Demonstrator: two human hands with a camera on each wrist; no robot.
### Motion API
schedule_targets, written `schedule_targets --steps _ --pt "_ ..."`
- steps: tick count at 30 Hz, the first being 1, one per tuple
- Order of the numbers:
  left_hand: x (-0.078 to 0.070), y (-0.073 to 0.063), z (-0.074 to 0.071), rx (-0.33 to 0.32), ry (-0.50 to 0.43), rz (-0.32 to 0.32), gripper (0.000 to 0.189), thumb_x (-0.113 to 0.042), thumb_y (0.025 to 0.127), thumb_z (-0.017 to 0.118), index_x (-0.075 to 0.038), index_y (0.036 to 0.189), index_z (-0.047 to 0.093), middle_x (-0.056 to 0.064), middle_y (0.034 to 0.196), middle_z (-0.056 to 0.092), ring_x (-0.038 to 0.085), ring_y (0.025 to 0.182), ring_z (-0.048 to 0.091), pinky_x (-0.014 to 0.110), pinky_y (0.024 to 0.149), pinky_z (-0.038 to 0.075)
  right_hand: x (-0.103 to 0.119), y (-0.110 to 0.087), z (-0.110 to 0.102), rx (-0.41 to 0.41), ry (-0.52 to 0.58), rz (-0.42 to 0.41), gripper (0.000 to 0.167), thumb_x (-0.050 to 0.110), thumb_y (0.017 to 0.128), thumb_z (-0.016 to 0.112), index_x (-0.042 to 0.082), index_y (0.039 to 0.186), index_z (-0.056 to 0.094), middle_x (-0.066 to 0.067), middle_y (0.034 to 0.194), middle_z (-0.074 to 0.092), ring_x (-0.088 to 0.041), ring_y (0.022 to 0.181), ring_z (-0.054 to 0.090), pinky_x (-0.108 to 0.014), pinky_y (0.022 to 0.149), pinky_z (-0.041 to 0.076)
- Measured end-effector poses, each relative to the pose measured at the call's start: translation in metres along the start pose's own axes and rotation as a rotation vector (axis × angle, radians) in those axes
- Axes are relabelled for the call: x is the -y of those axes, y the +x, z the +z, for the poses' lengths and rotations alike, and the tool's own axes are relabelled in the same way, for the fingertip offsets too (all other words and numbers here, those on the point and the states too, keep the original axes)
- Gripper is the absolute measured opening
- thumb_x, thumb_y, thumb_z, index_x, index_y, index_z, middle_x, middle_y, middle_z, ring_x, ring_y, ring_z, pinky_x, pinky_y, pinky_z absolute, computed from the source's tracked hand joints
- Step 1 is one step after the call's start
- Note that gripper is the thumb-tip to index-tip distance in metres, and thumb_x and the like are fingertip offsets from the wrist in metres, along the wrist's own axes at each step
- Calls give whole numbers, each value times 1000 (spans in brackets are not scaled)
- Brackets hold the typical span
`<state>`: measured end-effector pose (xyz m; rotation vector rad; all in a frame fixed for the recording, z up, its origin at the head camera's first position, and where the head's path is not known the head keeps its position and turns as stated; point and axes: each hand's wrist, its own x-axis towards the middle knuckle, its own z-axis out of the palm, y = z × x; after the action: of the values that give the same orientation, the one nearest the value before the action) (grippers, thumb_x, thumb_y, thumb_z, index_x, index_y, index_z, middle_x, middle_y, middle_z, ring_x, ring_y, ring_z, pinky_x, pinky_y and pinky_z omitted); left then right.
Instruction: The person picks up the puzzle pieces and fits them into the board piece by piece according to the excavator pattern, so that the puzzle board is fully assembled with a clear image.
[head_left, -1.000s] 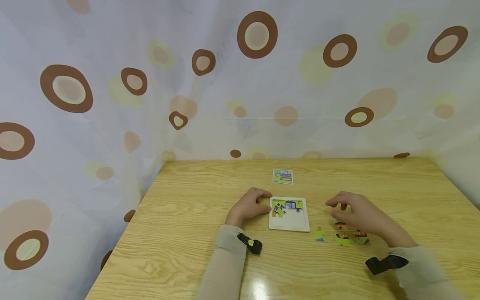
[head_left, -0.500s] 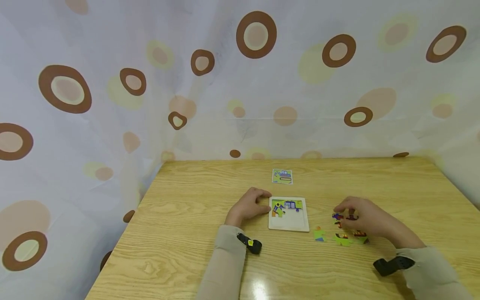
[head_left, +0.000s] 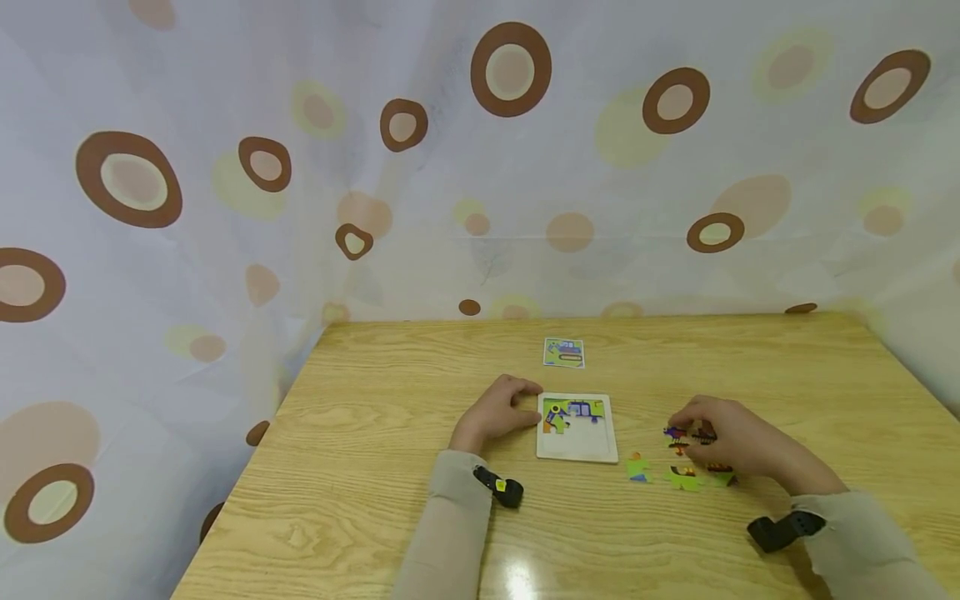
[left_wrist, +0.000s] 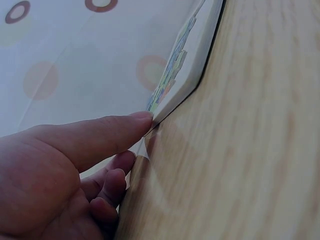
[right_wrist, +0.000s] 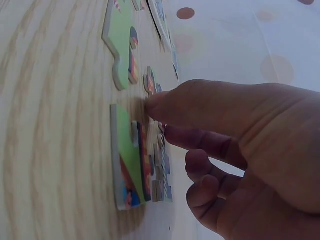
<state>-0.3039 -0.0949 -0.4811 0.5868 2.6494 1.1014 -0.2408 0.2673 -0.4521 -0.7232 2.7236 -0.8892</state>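
A square white puzzle tray (head_left: 576, 450), its upper part filled with joined pieces, lies on the table in the head view. My left hand (head_left: 497, 414) rests at its left side. In the left wrist view the thumb (left_wrist: 107, 132) touches the tray's edge (left_wrist: 192, 75). To the right of the tray, my right hand (head_left: 731, 433) pinches a purple and red puzzle piece (head_left: 675, 433) low at the table, between thumb and forefinger. Close by lie other loose pieces: a green and blue one (head_left: 639, 468), a green one (head_left: 684, 479) and another (head_left: 722, 473) partly under the hand.
Behind the tray lies a small picture card (head_left: 564, 353) showing a digger. The wooden table (head_left: 360, 500) reaches back to a patterned cloth (head_left: 480, 167), which also hangs along its sides. Each wrist wears a black camera, such as the left one (head_left: 508, 492).
My right hand has come down onto the loose pieces and its thumb and forefinger have closed on the purple and red one. The left hand stays at the tray.
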Motion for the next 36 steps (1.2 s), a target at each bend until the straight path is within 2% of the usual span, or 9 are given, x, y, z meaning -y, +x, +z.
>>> schedule_targets --steps 10,18,25,29,36 --pt "-1 -1 1 -4 -1 8 41 -19 90 74 -13 130 65 3 122 53 16 97 44 31 89 40 3 3 0 -58 -41 -7 34 7 86 74 0 118 67 2 93 59 -11 71 46 -27 57 43" --pt "3 -1 1 -11 8 10 41 -19 90 74 -14 130 65 3 121 53 15 96 44 31 87 40 10 11 0 -102 -65 -74 33 5 84 74 6 117 69 3 97 58 -14 77 46 -26 57 41" --pt "2 0 -1 -1 -5 2 42 -20 91 74 -15 131 64 1 116 52 15 93 43 30 83 39 23 23 10 -148 -64 -142 32 5 85 72 9 116 70 6 99 58 -13 81 47 -27 63 41" --pt "1 -1 -1 3 -19 -15 41 -21 91 74 -16 131 64 -1 110 50 15 92 42 29 80 38 31 32 16 -139 -35 -174 30 4 86 71 9 116 71 5 100 59 -14 81 47 -28 65 41" --pt "0 -1 -1 3 -24 -12 41 -21 91 74 -17 131 64 0 109 50 15 92 42 29 80 39 43 42 22 -106 -8 -163 30 5 88 69 9 118 70 3 103 59 -17 83 48 -28 66 41"
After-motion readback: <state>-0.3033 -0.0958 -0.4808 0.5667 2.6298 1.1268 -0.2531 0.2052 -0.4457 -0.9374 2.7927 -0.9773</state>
